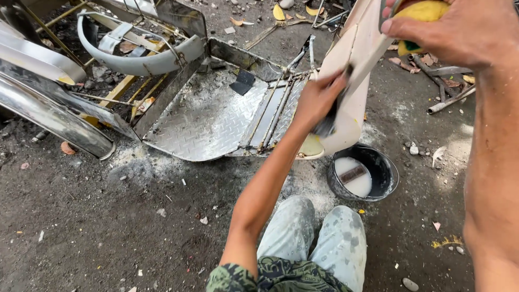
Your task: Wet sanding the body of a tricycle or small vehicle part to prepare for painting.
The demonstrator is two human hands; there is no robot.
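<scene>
While the cream panel (354, 59) stands tilted above the black bucket (378, 162), I judge the step to be wet sanding. My left hand (319, 100) presses a dark sanding pad (330, 121) on its lower face; my right hand (454, 30) closes around a yellow sponge (424, 11) at the top edge. Next probably calls for more water. The panel looks dull, chalky, beside the steel floor plate (211, 119).
</scene>
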